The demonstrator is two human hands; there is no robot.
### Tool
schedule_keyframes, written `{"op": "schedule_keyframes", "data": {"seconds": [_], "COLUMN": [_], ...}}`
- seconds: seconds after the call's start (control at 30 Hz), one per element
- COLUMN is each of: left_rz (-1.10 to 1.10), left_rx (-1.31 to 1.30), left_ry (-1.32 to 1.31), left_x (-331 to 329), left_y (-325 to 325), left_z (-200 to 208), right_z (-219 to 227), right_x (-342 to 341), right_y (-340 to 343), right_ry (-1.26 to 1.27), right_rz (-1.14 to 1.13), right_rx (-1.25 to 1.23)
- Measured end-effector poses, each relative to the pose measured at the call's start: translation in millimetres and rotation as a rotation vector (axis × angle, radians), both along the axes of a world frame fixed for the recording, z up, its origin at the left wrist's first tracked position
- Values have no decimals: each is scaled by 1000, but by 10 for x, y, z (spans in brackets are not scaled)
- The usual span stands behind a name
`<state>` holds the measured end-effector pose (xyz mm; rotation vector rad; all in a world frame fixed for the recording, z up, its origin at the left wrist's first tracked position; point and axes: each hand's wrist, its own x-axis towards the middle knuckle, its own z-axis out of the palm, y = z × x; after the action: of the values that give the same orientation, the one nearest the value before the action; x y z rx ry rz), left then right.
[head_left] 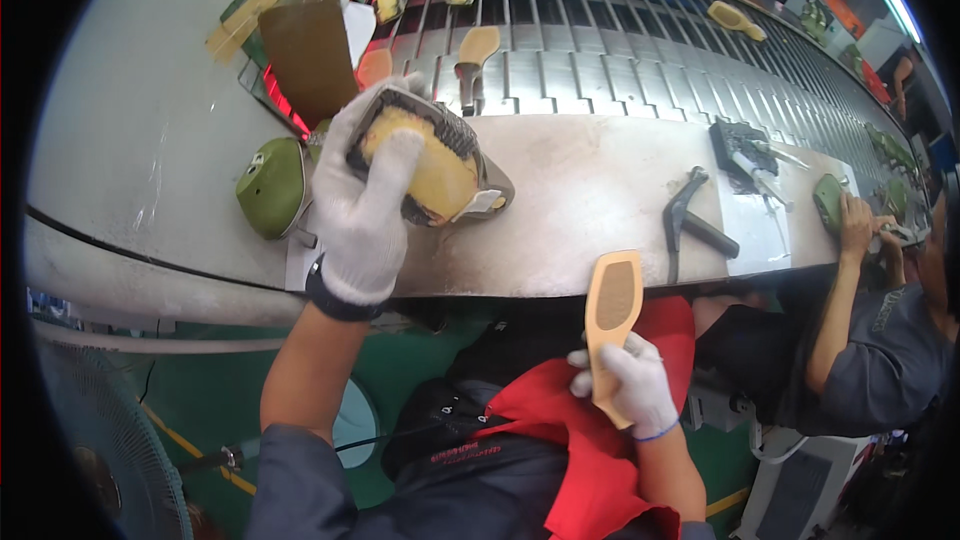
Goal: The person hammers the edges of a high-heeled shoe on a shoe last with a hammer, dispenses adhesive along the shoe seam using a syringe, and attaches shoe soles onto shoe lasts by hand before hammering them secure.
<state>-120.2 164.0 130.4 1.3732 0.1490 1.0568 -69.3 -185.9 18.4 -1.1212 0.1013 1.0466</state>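
My left hand [365,205], in a white glove, grips a shoe upper on a yellow last [440,165], held sole-up over the near edge of the metal workbench [600,180]. My right hand [630,380], also gloved, holds a tan insole board [612,310] upright by its heel end, just below the bench's front edge and above a red cloth [600,420] on my lap. The two hands are apart.
A green last [272,187] lies left of my left hand. A hammer [690,220] and a black tool on white paper [745,155] lie to the right. Insoles and lasted shoes ride the slatted conveyor [640,50] behind. Another person [870,310] works at the right. A fan [100,440] stands lower left.
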Motion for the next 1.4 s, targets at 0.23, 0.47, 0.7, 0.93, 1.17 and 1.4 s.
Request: {"op": "schedule_keyframes", "data": {"seconds": [0.23, 0.47, 0.7, 0.93, 1.17, 1.4], "left_rz": [-384, -677, -785, -793, -807, -805], "left_rx": [-279, -151, -261, -84, -132, -1], "left_ry": [-15, 172, 186, 235, 262, 205], "left_x": [248, 195, 180, 64, 41, 66], "left_y": [-221, -683, -666, -629, -659, -632], "left_z": [464, 329, 279, 360, 366, 305], "right_z": [385, 1227, 1297, 1411, 1395, 1427], "right_x": [-87, -55, 36, 62, 49, 42], "right_y": [107, 479, 812, 835, 792, 797], "right_ry": [-414, -644, -436, -576, -633, -736], "right_rz": [-134, 190, 203, 258, 284, 277], "right_rx": [60, 96, 235, 178, 151, 97]}}
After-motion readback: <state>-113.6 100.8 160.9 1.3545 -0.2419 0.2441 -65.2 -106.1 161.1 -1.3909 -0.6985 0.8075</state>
